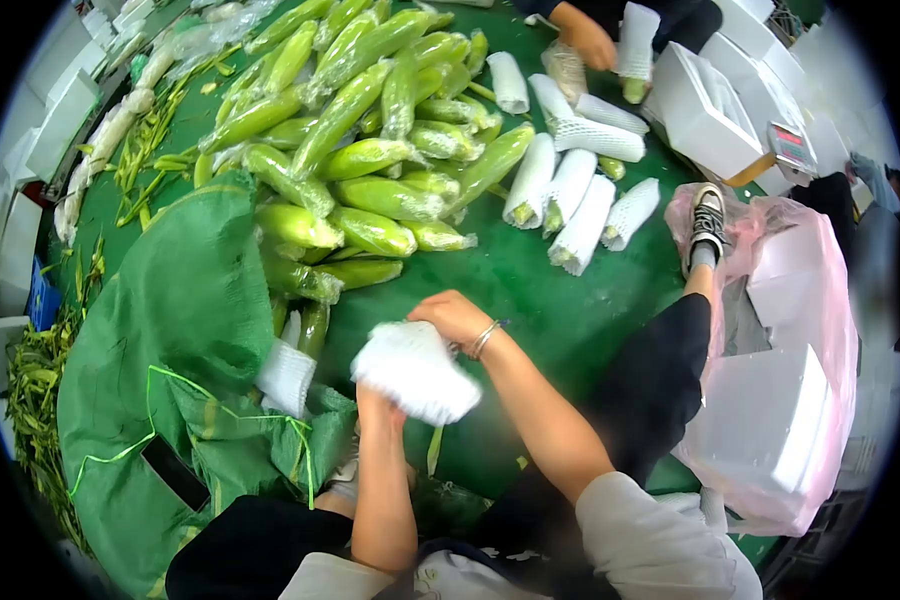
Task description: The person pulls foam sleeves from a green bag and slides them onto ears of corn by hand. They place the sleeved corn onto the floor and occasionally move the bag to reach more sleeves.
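The step in hand seems to be the sleeving: the fingers of the left hand [378,402] and of the right hand [457,318] grasp a white foam net [418,372] between the person's legs, though the net partly hides them, and I cannot tell whether it contains an ear. The next move probably calls for steady opposite grips on the net, near the film-wrapped corn [388,199] and well apart from the sleeved ears [580,228].
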`<move>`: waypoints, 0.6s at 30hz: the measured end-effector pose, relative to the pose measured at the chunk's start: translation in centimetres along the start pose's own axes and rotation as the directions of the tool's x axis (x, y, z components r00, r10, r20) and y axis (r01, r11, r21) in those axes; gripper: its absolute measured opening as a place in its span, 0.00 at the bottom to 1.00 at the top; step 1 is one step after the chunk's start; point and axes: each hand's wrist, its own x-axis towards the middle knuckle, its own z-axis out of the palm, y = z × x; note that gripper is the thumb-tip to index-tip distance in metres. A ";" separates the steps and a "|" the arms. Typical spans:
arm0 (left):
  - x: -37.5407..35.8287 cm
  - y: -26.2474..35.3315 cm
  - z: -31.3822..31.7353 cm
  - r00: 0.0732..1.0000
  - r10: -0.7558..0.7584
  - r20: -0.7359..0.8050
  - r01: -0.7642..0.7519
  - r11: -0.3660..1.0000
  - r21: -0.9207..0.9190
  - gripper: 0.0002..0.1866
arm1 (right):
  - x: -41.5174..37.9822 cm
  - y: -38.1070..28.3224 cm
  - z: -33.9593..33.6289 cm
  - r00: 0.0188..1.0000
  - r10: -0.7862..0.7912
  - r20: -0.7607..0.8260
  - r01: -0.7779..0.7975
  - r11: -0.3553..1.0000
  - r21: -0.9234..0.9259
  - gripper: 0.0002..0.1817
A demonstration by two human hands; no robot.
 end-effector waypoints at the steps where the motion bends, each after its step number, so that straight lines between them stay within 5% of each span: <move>1: 0.5 -0.4 -0.3 0.999 0.043 -0.018 -0.043 0.999 -0.001 0.10 | 0.9 2.2 0.5 0.999 0.041 0.005 -0.041 0.996 0.082 0.14; 3: 1.8 -2.8 -1.2 0.985 0.173 -0.007 -0.174 0.984 -0.027 0.07 | 0.9 6.3 1.2 0.992 0.002 -0.127 0.022 0.983 0.183 0.15; 5: 5.3 -5.9 -3.0 0.958 0.287 -0.016 -0.274 0.929 0.249 0.10 | 3.1 14.2 1.5 0.919 0.045 -0.392 0.007 0.992 0.129 0.15; 7: 6.7 -7.4 -2.4 0.871 0.491 0.029 -0.369 0.613 0.698 0.14 | 2.7 16.4 1.4 0.802 0.140 -0.580 -0.057 0.986 0.158 0.12; 9: 6.5 -7.6 -1.5 0.884 0.463 0.067 -0.274 0.397 0.876 0.13 | 0.5 15.1 0.8 0.684 0.099 -0.722 -0.218 0.973 -0.073 0.11; 11: 6.4 -9.3 -2.0 0.809 0.562 0.172 -0.216 0.011 0.976 0.11 | -0.7 13.9 0.4 0.656 0.282 -0.700 -0.316 0.945 0.084 0.12; 12: 6.5 -10.0 -1.8 0.852 0.512 0.108 -0.161 0.062 0.985 0.10 | -0.9 13.6 -0.1 0.630 0.449 -0.633 -0.333 0.893 0.302 0.15; 13: 5.5 -9.1 -0.5 0.903 0.423 0.078 -0.217 0.290 0.932 0.10 | -0.6 14.1 -0.5 0.688 0.541 -0.483 -0.130 0.748 0.651 0.21; 15: 6.0 -8.8 3.7 0.904 0.418 0.087 -0.342 0.586 0.735 0.11 | 0.2 14.7 -3.0 0.886 0.327 -0.328 0.069 0.608 0.791 0.22; 16: 5.8 -7.7 6.6 0.904 0.393 0.166 -0.395 0.626 0.672 0.12 | -0.1 12.9 -3.7 0.957 0.168 -0.237 0.148 0.418 0.896 0.23; 17: 7.2 -8.3 9.3 0.878 0.420 0.229 -0.464 0.627 0.626 0.14 | 1.3 12.7 -7.0 0.978 -0.207 -0.004 0.022 0.088 0.996 0.21; 18: 7.7 -7.7 12.3 0.860 0.443 0.254 -0.492 0.590 0.640 0.17 | 0.5 9.4 -9.4 0.976 0.004 -0.218 0.209 0.268 0.940 0.21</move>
